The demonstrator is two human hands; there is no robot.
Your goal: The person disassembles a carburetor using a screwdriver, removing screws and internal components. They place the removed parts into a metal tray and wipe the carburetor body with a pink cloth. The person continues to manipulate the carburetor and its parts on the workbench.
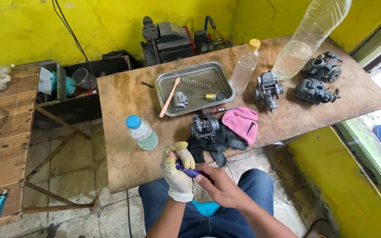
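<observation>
Currently both hands meet just off the near edge of the brown plywood worktop [124,132], above the lap. Left hand [177,174], in a pale yellowish rubber glove, has its grip wrapped around one end of a small dark-purple rod-shaped tool [187,169]. Bare right hand [219,185] pinches the other end. Long axis runs left-to-right, slightly downward toward the right hand. A dark grey metal carburettor [204,125] on black gloves [217,143] sits just beyond, nearer the right hand.
</observation>
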